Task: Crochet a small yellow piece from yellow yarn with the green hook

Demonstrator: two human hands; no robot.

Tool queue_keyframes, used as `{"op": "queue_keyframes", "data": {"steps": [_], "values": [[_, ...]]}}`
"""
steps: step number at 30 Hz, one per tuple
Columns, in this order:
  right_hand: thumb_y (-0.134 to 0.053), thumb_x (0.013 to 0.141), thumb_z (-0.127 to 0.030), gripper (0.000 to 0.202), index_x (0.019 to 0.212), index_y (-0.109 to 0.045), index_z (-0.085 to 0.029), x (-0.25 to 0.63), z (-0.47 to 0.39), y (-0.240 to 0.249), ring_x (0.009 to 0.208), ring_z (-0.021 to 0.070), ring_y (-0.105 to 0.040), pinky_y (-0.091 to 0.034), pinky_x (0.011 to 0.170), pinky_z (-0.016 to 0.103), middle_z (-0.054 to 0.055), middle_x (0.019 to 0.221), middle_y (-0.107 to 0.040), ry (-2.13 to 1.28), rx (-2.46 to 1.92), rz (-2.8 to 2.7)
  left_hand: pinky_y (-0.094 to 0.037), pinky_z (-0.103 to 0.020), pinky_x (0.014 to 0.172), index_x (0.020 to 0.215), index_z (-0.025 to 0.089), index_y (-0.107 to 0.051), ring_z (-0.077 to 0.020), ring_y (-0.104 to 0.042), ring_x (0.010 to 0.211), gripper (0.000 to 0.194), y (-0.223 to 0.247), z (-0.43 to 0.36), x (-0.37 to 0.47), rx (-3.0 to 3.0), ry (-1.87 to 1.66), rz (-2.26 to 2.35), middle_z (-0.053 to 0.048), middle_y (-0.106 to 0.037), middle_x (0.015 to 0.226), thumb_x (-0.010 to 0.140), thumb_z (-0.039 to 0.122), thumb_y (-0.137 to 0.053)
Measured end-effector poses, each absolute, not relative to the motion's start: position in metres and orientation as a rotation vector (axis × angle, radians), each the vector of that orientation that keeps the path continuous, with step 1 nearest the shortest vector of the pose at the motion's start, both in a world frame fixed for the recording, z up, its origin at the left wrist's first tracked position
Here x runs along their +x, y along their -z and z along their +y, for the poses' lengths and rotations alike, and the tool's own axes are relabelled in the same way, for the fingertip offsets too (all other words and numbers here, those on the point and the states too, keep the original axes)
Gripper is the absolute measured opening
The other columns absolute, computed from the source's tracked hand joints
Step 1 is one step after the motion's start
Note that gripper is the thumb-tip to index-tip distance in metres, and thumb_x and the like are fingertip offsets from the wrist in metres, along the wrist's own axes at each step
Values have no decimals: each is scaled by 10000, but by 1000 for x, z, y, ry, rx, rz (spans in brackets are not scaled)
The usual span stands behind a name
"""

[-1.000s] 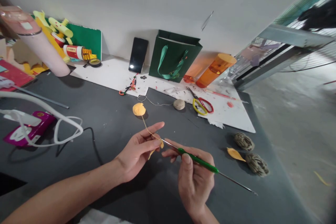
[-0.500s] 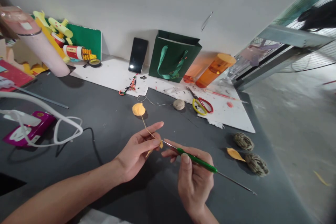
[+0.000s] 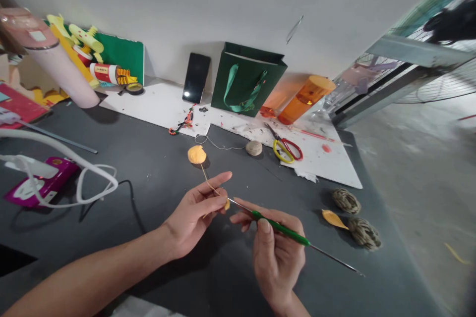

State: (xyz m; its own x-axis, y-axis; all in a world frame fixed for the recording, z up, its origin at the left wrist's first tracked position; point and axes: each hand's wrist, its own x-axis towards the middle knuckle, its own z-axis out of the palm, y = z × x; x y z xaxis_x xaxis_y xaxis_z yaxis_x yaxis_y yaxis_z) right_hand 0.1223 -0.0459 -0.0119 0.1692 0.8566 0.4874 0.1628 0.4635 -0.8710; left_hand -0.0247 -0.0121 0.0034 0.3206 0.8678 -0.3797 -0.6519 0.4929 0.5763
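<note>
My left hand (image 3: 195, 215) pinches a small yellow crochet piece (image 3: 227, 204) between thumb and fingers, its index finger stretched out. A yellow strand runs from those fingers to a yellow yarn ball (image 3: 197, 154) lying on the dark table just beyond. In my right hand (image 3: 277, 257) is a crochet hook (image 3: 284, 229) with a green grip and metal ends. Its far tip meets the yellow piece at my left fingertips; the other end points down to the right. Most of the crochet piece is hidden behind my left fingers.
Scissors (image 3: 286, 146) and a beige yarn ball (image 3: 254, 148) lie beyond my hands. Grey-green yarn bundles (image 3: 364, 233) and a yellow leaf-shaped piece (image 3: 333, 219) sit at right. A green paper bag (image 3: 238, 59), phone (image 3: 196, 78) and orange cylinder (image 3: 307, 99) stand along the wall. White cables (image 3: 92, 168) loop at left.
My right hand and the hook have shifted very slightly to the right. Less of the yellow piece shows below my left fingers. The other things stay in place.
</note>
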Motion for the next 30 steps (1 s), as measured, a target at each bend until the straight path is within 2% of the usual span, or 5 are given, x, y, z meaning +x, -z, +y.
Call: {"op": "queue_keyframes", "data": {"steps": [8, 16, 22, 30], "values": [[-541, 1016, -195, 96, 1031, -633, -216, 123, -46, 18, 709, 188, -764, -565, 553, 300, 74, 965, -798, -782, -950, -1198, -388, -222, 707, 1065, 261, -809, -65, -517, 652, 466, -5, -12, -25, 336, -1020, 687, 57, -580, 685, 617, 271, -936], [-593, 1002, -226, 93, 1041, -676, -243, 123, -44, 16, 794, 165, -767, -588, 601, 260, 61, 1060, -797, -899, -822, -1211, -395, -216, 717, 1063, 264, -812, -61, -526, 658, 487, -4, -11, -25, 302, -1034, 695, 47, -620, 716, 596, 274, -951], [-651, 965, -194, 79, 1001, -697, -246, 123, -42, 17, 769, 154, -771, -597, 604, 237, 48, 1036, -804, -967, -844, -1155, -396, -212, 701, 1067, 255, -809, -58, -520, 638, 497, -3, -11, -25, 292, -1032, 690, 50, -615, 703, 591, 259, -951], [-612, 954, -96, 193, 1041, -702, -243, 128, -44, 17, 822, 166, -777, -616, 633, 253, 64, 1094, -791, -876, -869, -1294, -404, -213, 704, 1080, 247, -802, -58, -528, 647, 467, -3, -10, -27, 291, -1052, 683, 50, -604, 720, 630, 241, -928]]}}
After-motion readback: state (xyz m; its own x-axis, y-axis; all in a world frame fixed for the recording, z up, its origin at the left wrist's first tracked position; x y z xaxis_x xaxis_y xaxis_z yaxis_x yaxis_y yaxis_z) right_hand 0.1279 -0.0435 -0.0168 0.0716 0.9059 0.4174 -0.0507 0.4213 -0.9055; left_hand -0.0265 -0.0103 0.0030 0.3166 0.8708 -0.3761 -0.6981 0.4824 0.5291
